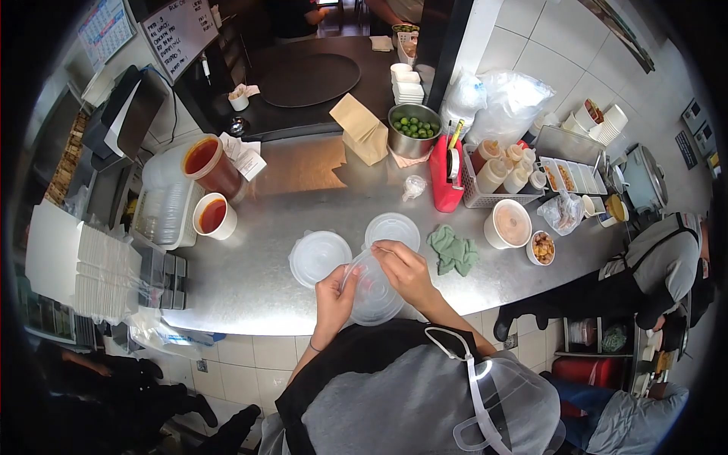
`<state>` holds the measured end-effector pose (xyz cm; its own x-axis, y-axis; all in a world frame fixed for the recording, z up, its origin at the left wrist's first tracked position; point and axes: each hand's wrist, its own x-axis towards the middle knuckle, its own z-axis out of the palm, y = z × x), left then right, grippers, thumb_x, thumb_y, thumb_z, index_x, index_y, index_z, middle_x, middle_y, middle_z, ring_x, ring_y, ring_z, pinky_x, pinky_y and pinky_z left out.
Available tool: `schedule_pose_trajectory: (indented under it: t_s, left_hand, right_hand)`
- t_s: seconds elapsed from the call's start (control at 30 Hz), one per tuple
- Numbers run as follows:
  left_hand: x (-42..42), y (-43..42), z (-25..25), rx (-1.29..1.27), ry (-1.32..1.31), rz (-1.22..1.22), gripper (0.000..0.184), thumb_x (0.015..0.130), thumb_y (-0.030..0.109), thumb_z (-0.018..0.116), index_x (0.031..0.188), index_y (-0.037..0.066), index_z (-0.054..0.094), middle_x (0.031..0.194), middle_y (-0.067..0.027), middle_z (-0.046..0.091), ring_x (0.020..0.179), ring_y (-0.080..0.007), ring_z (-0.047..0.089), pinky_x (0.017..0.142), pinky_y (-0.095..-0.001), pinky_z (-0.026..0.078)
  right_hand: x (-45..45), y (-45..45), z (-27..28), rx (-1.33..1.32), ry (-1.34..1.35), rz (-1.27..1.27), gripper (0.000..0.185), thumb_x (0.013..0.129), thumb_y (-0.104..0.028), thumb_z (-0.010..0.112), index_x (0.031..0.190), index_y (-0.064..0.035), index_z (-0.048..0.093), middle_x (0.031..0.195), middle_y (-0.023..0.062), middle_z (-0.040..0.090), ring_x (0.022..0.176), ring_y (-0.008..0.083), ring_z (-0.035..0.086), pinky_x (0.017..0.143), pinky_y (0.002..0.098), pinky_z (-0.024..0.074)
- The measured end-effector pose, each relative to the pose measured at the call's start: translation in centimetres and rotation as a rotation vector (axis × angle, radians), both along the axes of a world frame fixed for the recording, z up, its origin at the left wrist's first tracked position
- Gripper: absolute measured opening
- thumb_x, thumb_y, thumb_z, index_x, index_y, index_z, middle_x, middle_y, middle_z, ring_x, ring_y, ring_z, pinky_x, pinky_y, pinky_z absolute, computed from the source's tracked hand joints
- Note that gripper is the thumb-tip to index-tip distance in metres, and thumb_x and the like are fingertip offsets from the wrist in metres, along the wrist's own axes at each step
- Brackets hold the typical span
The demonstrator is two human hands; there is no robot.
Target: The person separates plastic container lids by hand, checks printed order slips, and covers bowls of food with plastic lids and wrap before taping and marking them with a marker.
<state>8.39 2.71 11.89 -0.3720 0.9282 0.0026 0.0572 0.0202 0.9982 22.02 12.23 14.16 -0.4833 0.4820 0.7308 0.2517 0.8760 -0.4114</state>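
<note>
Near the front edge of the steel counter, my left hand (335, 298) and my right hand (403, 271) pinch the rim of a clear round plastic lid (373, 297). The lid is tilted, and the counter shows faintly through it. Just beyond my left hand sits a round translucent container (320, 258). A second round translucent container (393, 230) stands behind my right hand, partly covered by the fingers. To the right of them lies a crumpled green cloth (453, 249).
Left: tubs of red sauce (214, 217), stacked clear containers (161, 205). Back: paper bag (359, 130), pot of green fruit (414, 130). Right: red container (447, 176), bottle basket (493, 199), lidded tub (508, 224), small food cup (541, 249). People stand at both sides.
</note>
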Motion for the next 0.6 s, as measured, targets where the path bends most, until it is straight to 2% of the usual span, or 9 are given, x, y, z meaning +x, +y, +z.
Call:
schedule_pose_trajectory:
  t_s: [0.13,0.23,0.27,0.33,0.37,0.47,0.5,0.53,0.6]
  left_hand:
    - [0.0,0.0,0.4,0.003,-0.003,0.005,0.020,0.093,0.013,0.053,0.093,-0.003,0.065,0.074,-0.0029,0.065,0.064,-0.0051,0.054,0.056,-0.0205,0.043]
    - [0.0,0.0,0.6,-0.013,0.060,0.027,0.017,0.092,0.010,0.054,0.093,-0.003,0.064,0.072,-0.0030,0.065,0.064,-0.0056,0.054,0.057,-0.0210,0.043]
    - [0.0,-0.1,0.6,-0.019,0.094,0.038,0.016,0.091,0.009,0.054,0.094,-0.003,0.064,0.071,-0.0033,0.065,0.064,-0.0058,0.054,0.057,-0.0213,0.043]
    - [-0.2,-0.1,1.1,0.079,0.303,0.058,0.013,0.088,0.005,0.056,0.095,-0.002,0.064,0.073,-0.0098,0.064,0.062,-0.0148,0.058,0.057,-0.0264,0.045]
    - [-0.4,-0.2,1.4,0.128,0.406,0.065,0.013,0.086,0.003,0.056,0.096,-0.002,0.064,0.074,-0.0130,0.064,0.061,-0.0193,0.060,0.057,-0.0290,0.046]
    - [-0.6,-0.5,2.1,0.246,0.456,0.005,0.016,0.083,-0.001,0.057,0.098,-0.002,0.063,0.080,-0.0169,0.063,0.068,-0.0287,0.062,0.062,-0.0325,0.048]
    - [-0.6,-0.7,1.6,0.221,0.455,-0.010,0.015,0.084,-0.002,0.057,0.098,-0.002,0.063,0.083,-0.0147,0.064,0.071,-0.0215,0.062,0.065,-0.0292,0.048]
    - [-0.5,-0.9,1.5,0.198,0.392,-0.017,0.015,0.084,-0.002,0.057,0.098,-0.003,0.063,0.084,-0.0131,0.065,0.072,-0.0192,0.062,0.066,-0.0283,0.047]
    - [-0.3,-1.3,1.8,0.142,0.275,-0.036,0.015,0.085,-0.001,0.057,0.098,-0.003,0.063,0.084,-0.0098,0.066,0.073,-0.0146,0.060,0.068,-0.0264,0.046]
  right_hand:
    - [-0.2,0.1,-0.5,0.015,0.037,0.003,0.016,0.074,0.002,0.063,0.089,0.0031,0.063,0.094,0.0112,0.063,0.081,0.0225,0.064,0.065,0.0302,0.0541]
    - [-0.2,0.0,-0.3,-0.070,0.050,0.015,0.017,0.073,0.006,0.065,0.090,0.0029,0.065,0.094,0.0124,0.064,0.083,0.0250,0.065,0.069,0.0305,0.0529]
    - [-0.1,0.0,-0.2,-0.190,0.093,0.057,0.016,0.073,0.005,0.066,0.089,0.0024,0.065,0.093,0.0122,0.064,0.083,0.0251,0.065,0.071,0.0306,0.0519]
    - [0.4,0.5,0.1,-0.430,0.176,0.142,0.014,0.073,0.003,0.067,0.088,0.0015,0.066,0.091,0.0117,0.064,0.083,0.0252,0.063,0.076,0.0310,0.0500]
    - [0.5,0.7,0.6,-0.451,0.155,0.166,0.013,0.073,0.002,0.068,0.086,0.0010,0.066,0.089,0.0110,0.064,0.084,0.0250,0.062,0.079,0.0317,0.0484]
    - [1.7,1.6,2.2,-0.483,0.076,0.213,0.010,0.074,-0.002,0.069,0.083,-0.0006,0.065,0.085,0.0086,0.063,0.087,0.0239,0.059,0.087,0.0351,0.0438]
    - [1.8,1.6,2.5,-0.481,0.036,0.233,0.010,0.074,-0.003,0.069,0.083,-0.0011,0.065,0.085,0.0077,0.063,0.089,0.0231,0.058,0.089,0.0369,0.0424]
    - [2.0,1.5,2.7,-0.479,-0.001,0.249,0.011,0.074,-0.005,0.069,0.084,-0.0016,0.065,0.085,0.0067,0.062,0.090,0.0224,0.057,0.092,0.0388,0.0410]
    - [1.9,1.2,2.8,-0.165,-0.069,0.273,0.012,0.075,-0.008,0.066,0.085,-0.0024,0.063,0.085,0.0054,0.060,0.092,0.0213,0.056,0.095,0.0431,0.0396]
